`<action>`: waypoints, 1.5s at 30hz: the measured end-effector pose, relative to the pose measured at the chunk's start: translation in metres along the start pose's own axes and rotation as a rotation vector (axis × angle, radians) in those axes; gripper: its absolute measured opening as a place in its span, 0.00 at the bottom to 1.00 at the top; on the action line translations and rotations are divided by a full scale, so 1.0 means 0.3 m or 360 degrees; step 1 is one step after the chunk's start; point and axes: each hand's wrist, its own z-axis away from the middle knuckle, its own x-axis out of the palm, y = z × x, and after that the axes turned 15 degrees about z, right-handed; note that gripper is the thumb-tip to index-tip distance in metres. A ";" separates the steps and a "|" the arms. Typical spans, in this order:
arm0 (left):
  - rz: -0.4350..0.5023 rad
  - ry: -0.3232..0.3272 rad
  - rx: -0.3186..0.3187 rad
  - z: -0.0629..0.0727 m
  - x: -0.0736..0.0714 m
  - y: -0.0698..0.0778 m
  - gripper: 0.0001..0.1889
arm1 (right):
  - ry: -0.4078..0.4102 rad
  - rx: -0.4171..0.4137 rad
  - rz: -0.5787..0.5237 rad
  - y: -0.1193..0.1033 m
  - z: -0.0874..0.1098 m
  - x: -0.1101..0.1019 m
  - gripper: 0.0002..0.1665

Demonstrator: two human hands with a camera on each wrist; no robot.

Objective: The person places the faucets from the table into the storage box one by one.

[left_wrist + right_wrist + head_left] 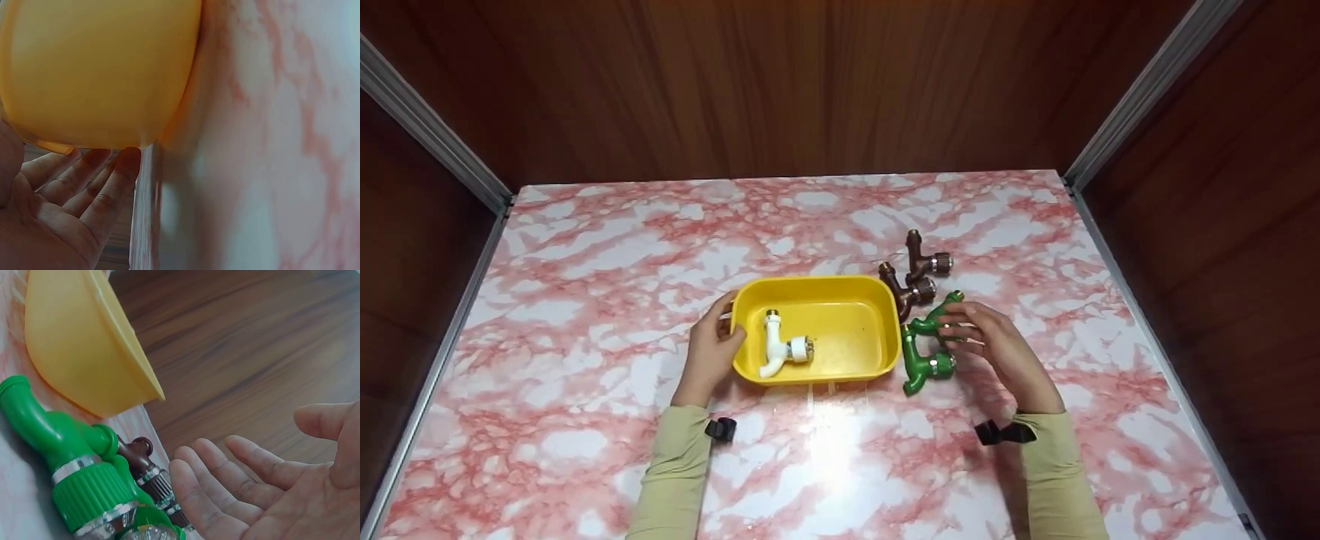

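Well, the left hand (709,352) has thumb and fingers clamped on the left side of a yellow tub (844,337) on the table (585,337), a white tap (775,349) lying inside. Fingers apart, the right hand (1001,345) holds nothing, right by two green taps (916,366), brown taps (916,256) beyond! Tub looks light, stiff, slightly slick; those taps seem hard, best pinched round the body.

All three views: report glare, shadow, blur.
Head view: strong glare on the marbled tabletop in front of the yellow tub; left wrist: dim, tub slightly blurred, diffuse shadow on the tabletop beside it; right wrist: dim, yet ribs on the nearest green tap show distinctly.
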 end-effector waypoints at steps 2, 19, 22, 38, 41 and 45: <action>-0.0008 0.0006 -0.0004 0.000 0.000 0.000 0.30 | 0.0008 0.0002 0.0010 0.005 0.006 -0.005 0.30; 0.0013 0.0014 0.0012 -0.002 0.003 -0.003 0.30 | 0.0011 -0.0017 -0.0086 0.057 0.039 -0.037 0.27; 0.0019 0.0008 0.0015 -0.002 0.003 -0.002 0.31 | 0.0014 -0.0002 -0.0062 0.065 0.047 -0.040 0.30; -0.0016 0.0015 0.0015 -0.003 0.002 -0.009 0.30 | -0.0032 -0.0017 -0.0090 0.145 0.079 -0.037 0.33; -0.0011 0.0021 0.0019 -0.002 0.002 -0.007 0.30 | -0.0049 -0.0063 -0.0141 0.178 0.071 -0.042 0.30; 0.0006 0.0014 0.0030 -0.004 0.001 -0.006 0.30 | -0.0026 -0.0022 -0.0098 0.204 0.067 -0.040 0.30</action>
